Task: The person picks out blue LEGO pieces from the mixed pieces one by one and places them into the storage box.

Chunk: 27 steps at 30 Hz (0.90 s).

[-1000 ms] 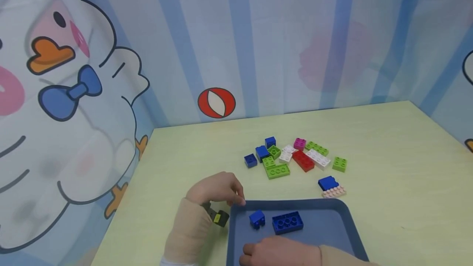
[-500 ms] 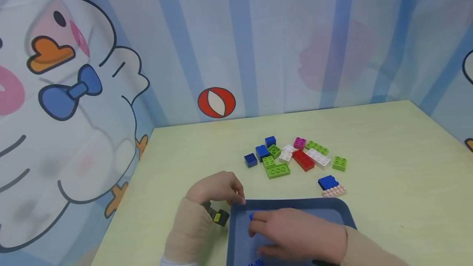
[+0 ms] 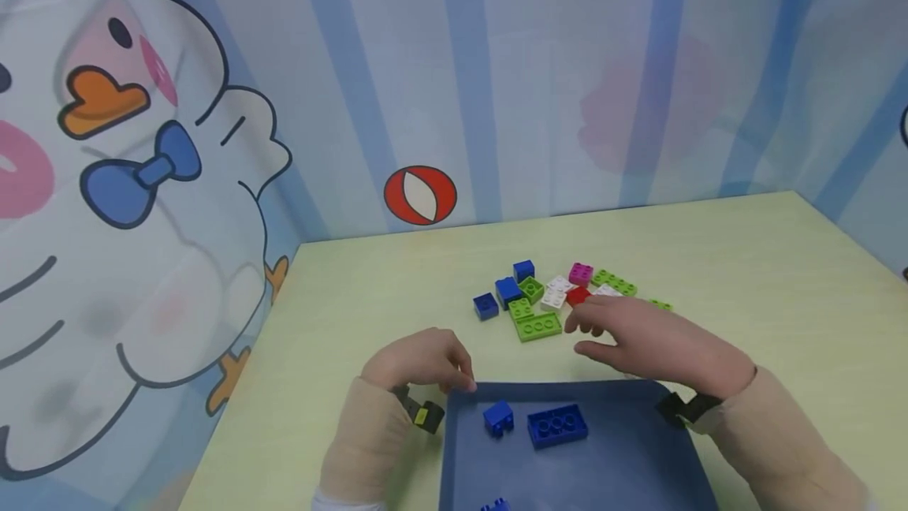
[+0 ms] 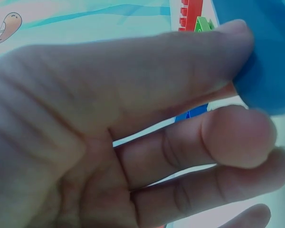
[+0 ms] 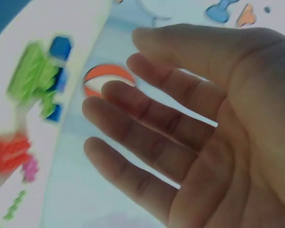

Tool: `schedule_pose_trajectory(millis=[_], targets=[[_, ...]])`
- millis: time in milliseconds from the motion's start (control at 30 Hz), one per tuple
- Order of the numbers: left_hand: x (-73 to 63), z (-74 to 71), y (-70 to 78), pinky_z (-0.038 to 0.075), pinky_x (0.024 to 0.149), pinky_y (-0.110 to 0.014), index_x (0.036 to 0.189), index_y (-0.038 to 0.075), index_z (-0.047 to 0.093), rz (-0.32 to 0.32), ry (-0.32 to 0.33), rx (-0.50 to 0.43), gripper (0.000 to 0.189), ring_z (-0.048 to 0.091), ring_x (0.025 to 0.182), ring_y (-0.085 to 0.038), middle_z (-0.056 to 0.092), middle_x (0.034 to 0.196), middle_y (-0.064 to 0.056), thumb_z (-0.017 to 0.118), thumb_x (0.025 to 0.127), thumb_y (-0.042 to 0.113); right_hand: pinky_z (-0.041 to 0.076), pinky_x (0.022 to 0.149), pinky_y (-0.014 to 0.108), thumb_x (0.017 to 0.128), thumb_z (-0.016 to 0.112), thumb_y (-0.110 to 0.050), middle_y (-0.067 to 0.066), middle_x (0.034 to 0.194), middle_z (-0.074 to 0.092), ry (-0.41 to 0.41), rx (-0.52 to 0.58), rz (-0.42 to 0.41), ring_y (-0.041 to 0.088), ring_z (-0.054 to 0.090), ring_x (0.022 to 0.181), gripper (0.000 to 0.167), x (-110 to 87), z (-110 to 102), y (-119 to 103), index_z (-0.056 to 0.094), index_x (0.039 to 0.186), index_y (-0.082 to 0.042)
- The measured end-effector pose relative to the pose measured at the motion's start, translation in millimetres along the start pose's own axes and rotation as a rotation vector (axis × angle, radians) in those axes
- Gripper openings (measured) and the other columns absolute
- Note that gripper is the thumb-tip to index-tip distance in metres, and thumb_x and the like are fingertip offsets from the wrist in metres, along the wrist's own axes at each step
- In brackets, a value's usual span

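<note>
My left hand pinches the far left corner of a grey-blue tray; in the left wrist view the thumb lies against the tray's edge. Inside the tray sit a small blue brick, a longer blue brick with its hollow side up, and another blue brick cut off by the frame's lower edge. My right hand hovers above the table beyond the tray, fingers spread and loosely bent, holding nothing. It hides some bricks near the pile's right side.
Behind the tray lies a loose group of bricks: a long green brick, blue bricks, a white brick, a red brick and a magenta brick. A printed cloth rises at the table's back edge.
My right hand has risen out of the tray and moved away and right, over the table near the bricks. The bricks in the tray show again. My left hand stays at the tray corner.
</note>
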State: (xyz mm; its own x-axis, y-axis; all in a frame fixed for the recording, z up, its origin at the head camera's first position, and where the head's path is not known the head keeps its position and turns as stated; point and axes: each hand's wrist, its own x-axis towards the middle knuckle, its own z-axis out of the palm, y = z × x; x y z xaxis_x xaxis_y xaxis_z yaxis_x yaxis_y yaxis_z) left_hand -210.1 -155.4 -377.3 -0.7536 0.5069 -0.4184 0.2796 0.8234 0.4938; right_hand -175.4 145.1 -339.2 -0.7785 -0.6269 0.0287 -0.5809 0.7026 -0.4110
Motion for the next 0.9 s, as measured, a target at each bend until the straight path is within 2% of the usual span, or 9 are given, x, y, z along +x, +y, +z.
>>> schedule_pose_trajectory(millis=[267,433,633,900], targets=[[0.6,0.4,-1.9,0.046,0.069,-0.031,0.081,0.02,0.076,0.006,-0.01,0.003,0.011,0.059,0.067,-0.014,0.067,0.07,0.002,0.075,0.092,0.02,0.053,0.085,0.047,0.092,0.074,-0.015,0.006,0.106,0.069,-0.059,0.018,0.092,0.024,0.064,0.097,0.025,4.9,15,48,0.069,0.115,-0.004],[1.3,0.2,-2.4,0.046,0.069,-0.03,0.081,0.019,0.076,0.023,-0.015,0.016,0.011,0.061,0.067,-0.017,0.067,0.068,0.003,0.075,0.092,0.021,0.052,0.085,0.048,0.09,0.074,-0.014,0.007,0.104,0.067,-0.094,0.009,0.165,0.027,0.062,0.095,0.024,2.2,21,67,0.069,0.112,-0.004],[2.0,-0.6,-1.8,0.045,0.069,-0.03,0.08,0.02,0.075,0.021,-0.017,0.023,0.012,0.059,0.065,-0.015,0.064,0.066,0.004,0.075,0.092,0.022,0.051,0.081,0.045,0.087,0.078,-0.019,0.006,0.099,0.065,-0.157,0.025,0.254,0.023,0.057,0.088,0.024,-0.9,24,76,0.07,0.106,-0.007],[1.0,-0.5,0.0,0.044,0.07,-0.03,0.08,0.019,0.075,0.004,-0.011,0.019,0.012,0.057,0.065,-0.013,0.063,0.065,0.004,0.075,0.092,0.022,0.048,0.072,0.038,0.085,0.079,-0.018,0.002,0.092,0.062,-0.171,0.066,0.275,0.02,0.053,0.08,0.019,-1.1,27,78,0.069,0.099,-0.009]])
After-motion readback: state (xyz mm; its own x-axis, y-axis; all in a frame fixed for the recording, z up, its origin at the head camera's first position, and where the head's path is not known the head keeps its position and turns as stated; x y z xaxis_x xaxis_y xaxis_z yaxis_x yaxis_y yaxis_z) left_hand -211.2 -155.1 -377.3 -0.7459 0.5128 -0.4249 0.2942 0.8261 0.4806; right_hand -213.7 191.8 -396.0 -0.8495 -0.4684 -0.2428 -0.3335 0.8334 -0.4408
